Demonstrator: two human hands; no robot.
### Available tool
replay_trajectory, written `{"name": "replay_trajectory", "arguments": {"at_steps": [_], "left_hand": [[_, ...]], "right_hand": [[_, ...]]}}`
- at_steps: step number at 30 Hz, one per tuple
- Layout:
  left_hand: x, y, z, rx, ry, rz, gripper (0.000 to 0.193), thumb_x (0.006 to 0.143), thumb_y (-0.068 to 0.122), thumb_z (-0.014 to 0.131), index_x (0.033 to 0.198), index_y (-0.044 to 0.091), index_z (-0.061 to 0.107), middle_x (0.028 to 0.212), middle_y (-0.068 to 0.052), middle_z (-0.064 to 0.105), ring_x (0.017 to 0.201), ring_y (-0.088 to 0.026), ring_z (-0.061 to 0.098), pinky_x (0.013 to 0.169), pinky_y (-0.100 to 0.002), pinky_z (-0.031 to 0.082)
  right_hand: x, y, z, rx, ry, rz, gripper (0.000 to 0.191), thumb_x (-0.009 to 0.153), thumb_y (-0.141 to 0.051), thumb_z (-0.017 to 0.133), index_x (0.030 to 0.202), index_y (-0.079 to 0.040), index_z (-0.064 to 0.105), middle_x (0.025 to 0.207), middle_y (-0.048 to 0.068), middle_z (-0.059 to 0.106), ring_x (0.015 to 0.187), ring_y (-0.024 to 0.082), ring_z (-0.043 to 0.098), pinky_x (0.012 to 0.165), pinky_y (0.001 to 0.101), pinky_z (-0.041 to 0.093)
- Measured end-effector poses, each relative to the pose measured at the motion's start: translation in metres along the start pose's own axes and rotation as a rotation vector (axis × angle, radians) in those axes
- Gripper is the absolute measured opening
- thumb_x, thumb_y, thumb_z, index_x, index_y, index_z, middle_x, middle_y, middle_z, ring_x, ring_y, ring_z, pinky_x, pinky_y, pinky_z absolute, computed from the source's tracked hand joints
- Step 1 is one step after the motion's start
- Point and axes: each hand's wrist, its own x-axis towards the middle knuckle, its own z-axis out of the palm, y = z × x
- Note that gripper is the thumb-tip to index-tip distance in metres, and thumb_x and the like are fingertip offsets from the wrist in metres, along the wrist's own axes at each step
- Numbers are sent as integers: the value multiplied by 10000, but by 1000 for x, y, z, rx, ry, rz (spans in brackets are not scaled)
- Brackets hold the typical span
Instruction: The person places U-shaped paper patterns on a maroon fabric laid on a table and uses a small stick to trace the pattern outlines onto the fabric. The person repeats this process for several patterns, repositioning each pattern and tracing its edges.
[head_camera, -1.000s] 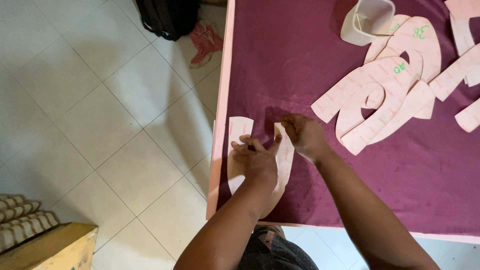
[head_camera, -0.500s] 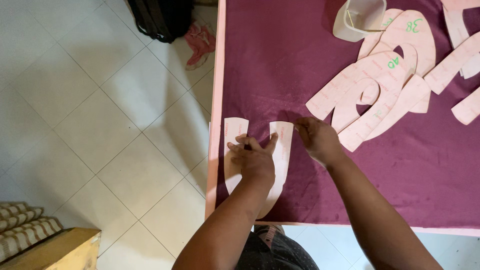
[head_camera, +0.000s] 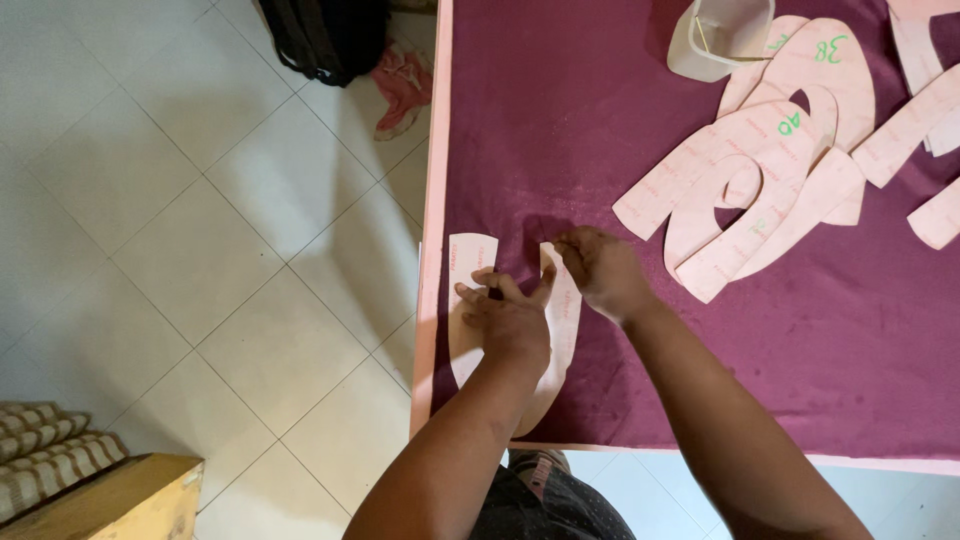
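Seen from above, a white tiled floor fills the left side, with a wooden box and a striped cloth in the lower left corner, and a black bag beside a pink shoe at the top. To the right stands a table covered in maroon fabric with a pale pink edge. Near that edge, at the table's lower left corner, lies a pale pink U-shaped pattern piece, its two arms pointing up the picture and its left side overhanging the edge. The person's left hand lies flat across the piece with fingers spread apart, pressing it to the fabric, gripping nothing. Just to the right, the right hand rests with curled fingertips on the top of the piece's right arm, pinning it down rather than clasping it. Farther right, well apart from the hands, a stack of similar pink pattern pieces overlaps on the fabric, some marked in green. A cream-coloured curved shoe part sits at the top, touching that stack.
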Motion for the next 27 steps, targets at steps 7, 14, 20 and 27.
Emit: {"name": "replay_trajectory", "arguments": {"at_steps": [7, 14, 20, 27], "left_hand": [[1, -1, 1, 20, -2, 8, 1233, 876, -55, 750, 1632, 495, -53, 1558, -457, -24, 1403, -709, 181, 1132, -594, 378], [-4, -1, -5, 42, -41, 10, 1164, 891, 163, 798, 1631, 469, -48, 1564, -464, -24, 1421, -696, 184, 1170, -607, 345], [5, 1, 10, -1, 29, -3, 1115, 917, 71, 755, 1626, 504, 11, 1562, -437, -28, 1418, -707, 136, 1151, -613, 344], [1, -2, 9, -17, 6, 29, 1085, 907, 287, 806, 1630, 472, 18, 1574, -430, -22, 1425, -709, 130, 1161, -620, 341]], "right_hand": [[-17, 14, -24, -116, 41, 69, 270, 1035, -267, 605, 1134, -53, 738, 1041, 145, 773, 866, 301, 749, 815, 415, 598], [-28, 24, -20, -99, 101, 2, 265, 1021, -241, 598, 1120, -38, 736, 1036, 147, 773, 853, 313, 741, 802, 422, 592], [-76, 22, 1, -50, 43, -87, 249, 1029, -239, 580, 1091, -53, 734, 962, 130, 777, 784, 252, 749, 730, 381, 633], [-57, 23, -4, 50, 57, 40, 298, 1036, -241, 564, 1221, -55, 705, 1004, 129, 779, 806, 237, 765, 745, 376, 631]]}}
